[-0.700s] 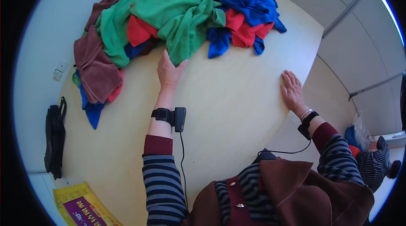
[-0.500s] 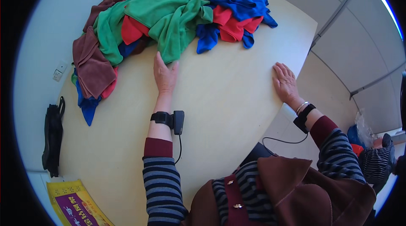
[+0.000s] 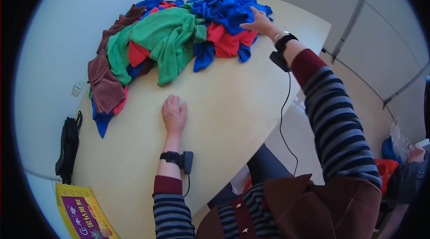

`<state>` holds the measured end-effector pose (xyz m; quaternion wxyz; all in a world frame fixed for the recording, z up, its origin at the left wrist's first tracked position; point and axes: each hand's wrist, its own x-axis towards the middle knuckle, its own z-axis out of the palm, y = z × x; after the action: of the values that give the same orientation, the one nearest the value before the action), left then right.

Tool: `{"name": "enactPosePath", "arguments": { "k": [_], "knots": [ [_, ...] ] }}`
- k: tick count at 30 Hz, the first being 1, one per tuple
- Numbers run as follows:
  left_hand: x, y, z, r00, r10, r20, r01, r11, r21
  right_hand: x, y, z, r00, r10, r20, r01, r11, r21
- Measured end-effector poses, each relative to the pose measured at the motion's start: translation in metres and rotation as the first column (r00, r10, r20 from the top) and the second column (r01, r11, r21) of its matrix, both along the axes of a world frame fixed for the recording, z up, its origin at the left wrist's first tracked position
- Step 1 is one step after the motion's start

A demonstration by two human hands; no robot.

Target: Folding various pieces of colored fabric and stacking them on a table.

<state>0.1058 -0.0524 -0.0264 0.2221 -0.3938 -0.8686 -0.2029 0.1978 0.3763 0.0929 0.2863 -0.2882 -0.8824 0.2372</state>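
Observation:
A heap of soft cloths lies along the far side of the table (image 3: 224, 118). Over its right end reaches my right hand (image 3: 261, 23), thumb and forefinger apart, at the edge of a bunched blue cloth (image 3: 219, 10); I see nothing held in it. Beneath that blue cloth a red cloth (image 3: 227, 42) sticks out. In the middle spreads a large green cloth (image 3: 165, 37), and a brown cloth (image 3: 106, 84) hangs at the left end. My left hand (image 3: 174, 114) rests on the tabletop just short of the green cloth, fingers loosely bent and empty.
A black fabric bundle (image 3: 68, 147) lies by the wall at the left table edge. At the near left stands a yellow and purple printed package (image 3: 83, 212). A cable (image 3: 283, 122) hangs from my right wrist band. Red and blue items sit on the floor at right.
My right hand has gone from the right table edge up to the blue cloth. My left hand has come away from the green cloth, back toward me. The view has shifted a little.

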Motion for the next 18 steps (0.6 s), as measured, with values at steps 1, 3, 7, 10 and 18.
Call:
{"name": "enactPosePath", "arguments": {
  "k": [1,3,7,10,18],
  "knots": [
    [0.003,-0.003,0.002,1.000,0.015,0.000,-0.015,1.000,0.001,-0.018,-0.007,0.001,0.999,-0.043,0.027,0.042,0.999,0.032],
    [0.003,-0.002,0.004,0.999,0.045,-0.012,-0.045,0.999,0.004,-0.049,-0.014,0.002,0.987,-0.138,0.077,0.129,0.986,0.104],
    [0.005,-0.002,0.006,0.999,0.039,0.022,-0.038,0.999,-0.018,-0.077,0.001,-0.025,0.985,-0.118,0.125,0.100,0.985,0.138],
    [0.005,0.019,0.009,1.000,-0.018,0.021,0.018,1.000,0.002,-0.074,0.075,-0.009,0.995,-0.040,-0.088,0.046,0.997,0.065],
    [0.005,0.000,0.007,0.999,0.030,0.038,-0.031,0.999,0.021,-0.014,-0.039,0.163,0.688,0.302,-0.660,-0.557,0.802,-0.214]
  ]
}}
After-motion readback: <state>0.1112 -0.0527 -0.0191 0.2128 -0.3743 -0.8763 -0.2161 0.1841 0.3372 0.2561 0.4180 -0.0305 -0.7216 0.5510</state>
